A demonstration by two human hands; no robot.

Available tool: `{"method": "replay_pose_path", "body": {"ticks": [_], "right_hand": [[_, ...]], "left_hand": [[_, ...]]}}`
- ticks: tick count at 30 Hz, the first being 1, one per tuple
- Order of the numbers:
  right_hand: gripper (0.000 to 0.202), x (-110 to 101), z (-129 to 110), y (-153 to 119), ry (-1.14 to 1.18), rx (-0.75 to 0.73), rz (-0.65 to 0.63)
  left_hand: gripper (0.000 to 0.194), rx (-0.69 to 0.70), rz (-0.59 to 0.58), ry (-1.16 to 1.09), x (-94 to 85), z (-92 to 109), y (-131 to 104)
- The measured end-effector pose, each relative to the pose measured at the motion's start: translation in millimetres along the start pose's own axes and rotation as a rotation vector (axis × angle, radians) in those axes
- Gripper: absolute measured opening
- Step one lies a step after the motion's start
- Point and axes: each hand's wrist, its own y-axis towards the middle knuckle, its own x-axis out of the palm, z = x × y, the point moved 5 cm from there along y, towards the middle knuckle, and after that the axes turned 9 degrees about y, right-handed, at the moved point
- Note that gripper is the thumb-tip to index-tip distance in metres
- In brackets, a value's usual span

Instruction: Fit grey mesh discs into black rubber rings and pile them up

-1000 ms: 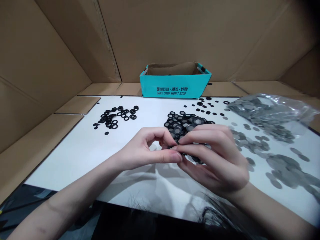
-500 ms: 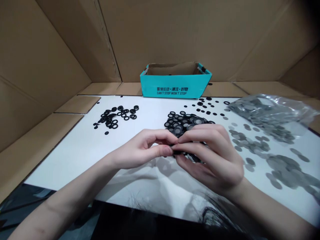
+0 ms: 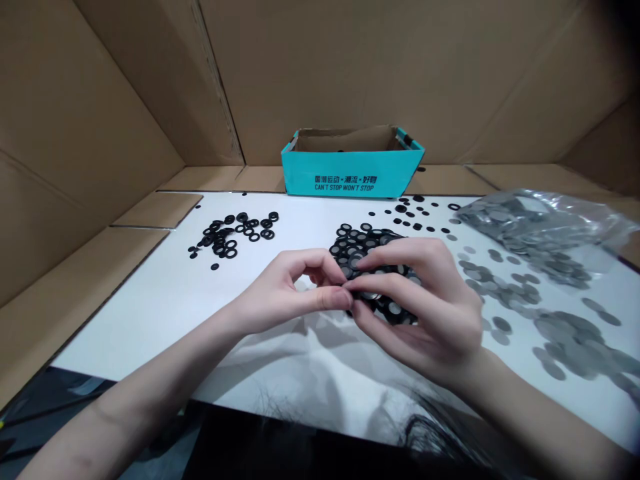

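Note:
My left hand (image 3: 287, 293) pinches thumb and index finger together, just at the near left edge of a pile of black rings with grey discs in them (image 3: 353, 247). My right hand (image 3: 430, 307) meets it there, its thumb and fingertips bunched against the left fingertips. Whatever lies between the fingers is small and mostly hidden, so I cannot make it out. Part of the ring pile shows between the right hand's fingers. Both hands are above the white tabletop (image 3: 165, 320).
Loose black rings (image 3: 220, 240) lie to the left. A teal box (image 3: 350, 167) stands at the back. Small black pieces (image 3: 410, 215) are scattered behind the pile. Grey discs (image 3: 500, 287) and a clear plastic bag of discs (image 3: 545, 220) lie on the right. Cardboard walls (image 3: 400, 73) surround the table.
My left index finger has arched more and its thumb has shifted slightly right. My right fingers have spread and shifted slightly, and the dark piece seen between the fingertips is now hidden.

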Motion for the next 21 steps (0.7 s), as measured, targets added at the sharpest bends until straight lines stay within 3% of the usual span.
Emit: {"method": "replay_pose_path", "body": {"ticks": [3,7,9,12,15,21], "right_hand": [[0.016,3,8,-2,0.126,0.166,0.001],[0.013,9,21,-7,0.388,0.447,0.013],[0.014,12,25,-9,0.485,0.547,0.021],[0.013,15,29,-10,0.565,0.674,-0.029],[0.012,19,34,-11,0.671,0.800,-0.121],[0.010,22,36,-10,0.840,0.853,-0.223]], "left_hand": [[0.033,0.110,0.112,0.172,-2.5,5,0],[0.043,0.492,0.294,0.458,-3.4,21,-7],[0.032,0.596,0.324,0.598,-0.3,24,-11],[0.017,0.624,0.381,0.753,1.1,28,-14],[0.019,0.642,0.417,0.813,0.5,31,-16],[0.012,0.659,0.333,0.848,0.4,32,-16]]}}
